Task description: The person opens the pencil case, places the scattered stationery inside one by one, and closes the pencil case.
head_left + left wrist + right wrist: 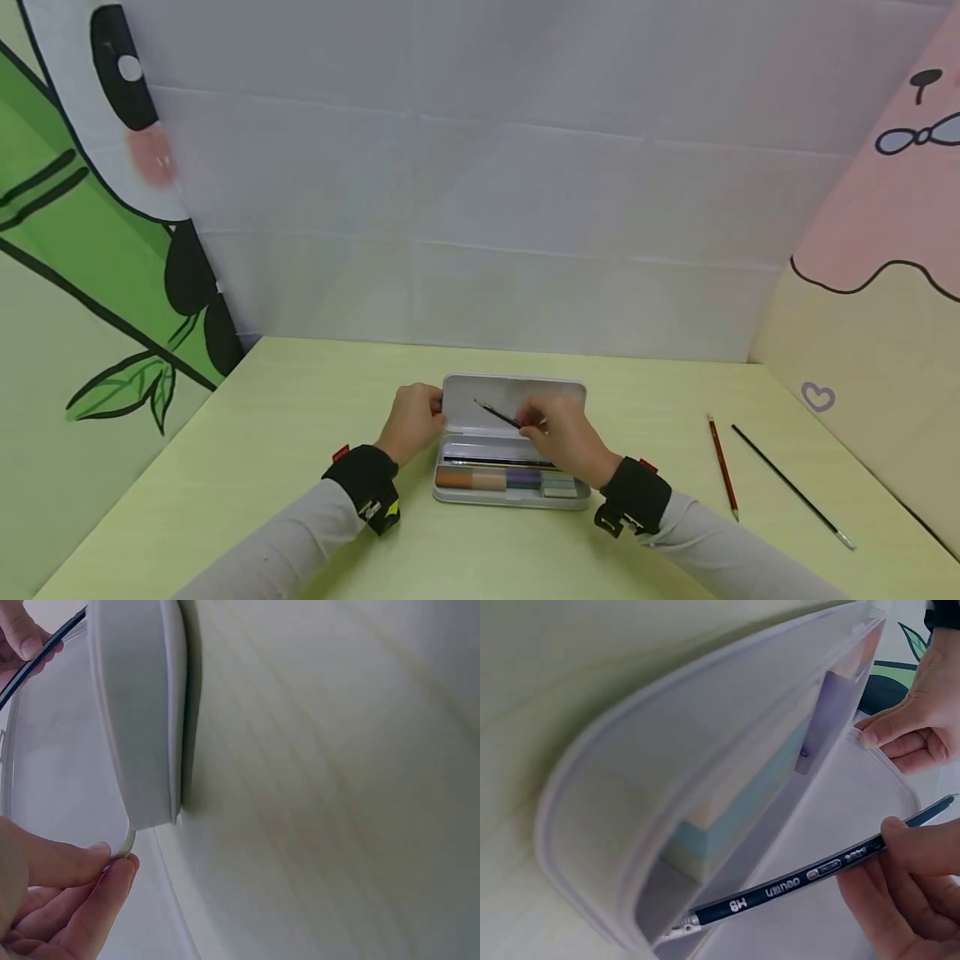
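A white pencil case [491,500] lies with its lid [467,396] raised. My left hand [411,423] pinches the lid's left edge between thumb and fingers. My right hand [566,437] pinches a dark pencil [780,887] marked HB, which slants over the case. In the right wrist view the pencil's metal-banded end sits at the case's corner, while its other end points up past the fingers. Another dark pencil [487,461] lies lengthwise inside, behind a row of blocks: orange [453,479], peach [489,481], purple [523,478] and pale teal-white [558,484].
A reddish-brown pencil [723,468] and a long black pencil [791,485] with a white end lie on the right of the pale yellow table [330,375]. A white sheet [480,192] hangs behind. Painted side panels [885,358] stand left and right.
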Available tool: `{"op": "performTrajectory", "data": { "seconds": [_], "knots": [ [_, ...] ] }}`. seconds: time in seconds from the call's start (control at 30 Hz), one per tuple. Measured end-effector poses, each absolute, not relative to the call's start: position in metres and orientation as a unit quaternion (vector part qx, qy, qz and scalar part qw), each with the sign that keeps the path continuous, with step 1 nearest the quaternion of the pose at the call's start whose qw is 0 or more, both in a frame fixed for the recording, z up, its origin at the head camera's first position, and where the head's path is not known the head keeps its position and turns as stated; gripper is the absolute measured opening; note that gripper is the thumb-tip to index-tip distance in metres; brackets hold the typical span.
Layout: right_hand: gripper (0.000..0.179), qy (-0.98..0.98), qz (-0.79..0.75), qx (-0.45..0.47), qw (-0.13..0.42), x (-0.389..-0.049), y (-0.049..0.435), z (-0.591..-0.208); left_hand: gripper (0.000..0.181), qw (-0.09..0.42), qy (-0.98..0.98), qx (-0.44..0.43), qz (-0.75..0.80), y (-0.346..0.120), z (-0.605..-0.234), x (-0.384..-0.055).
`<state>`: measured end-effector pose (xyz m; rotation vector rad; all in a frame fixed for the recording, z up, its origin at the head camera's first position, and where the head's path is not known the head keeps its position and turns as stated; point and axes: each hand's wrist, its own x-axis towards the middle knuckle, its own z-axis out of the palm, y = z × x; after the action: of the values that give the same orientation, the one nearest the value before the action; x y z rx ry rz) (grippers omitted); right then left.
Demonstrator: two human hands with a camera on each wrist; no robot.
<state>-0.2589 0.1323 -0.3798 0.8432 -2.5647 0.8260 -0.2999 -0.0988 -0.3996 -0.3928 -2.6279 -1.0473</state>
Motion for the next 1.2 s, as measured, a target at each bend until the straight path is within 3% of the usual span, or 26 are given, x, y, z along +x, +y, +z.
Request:
{"op": "performTrajectory", "data": {
  "seconds": [0.73,1.2],
  "knots": [
    [0.009,-0.907,0.227,0.330,0.129,-0.264,0.122,-0.395,0.019,0.137,-0.910,-0.137,-0.366,-0.098,-0.402,-0.302],
    [0.006,-0.917,0.233,0.302,0.112,-0.261,0.130,-0.393,0.020,0.142,-0.910,-0.138,-0.365,-0.098,-0.400,-0.300]
  ]
}}
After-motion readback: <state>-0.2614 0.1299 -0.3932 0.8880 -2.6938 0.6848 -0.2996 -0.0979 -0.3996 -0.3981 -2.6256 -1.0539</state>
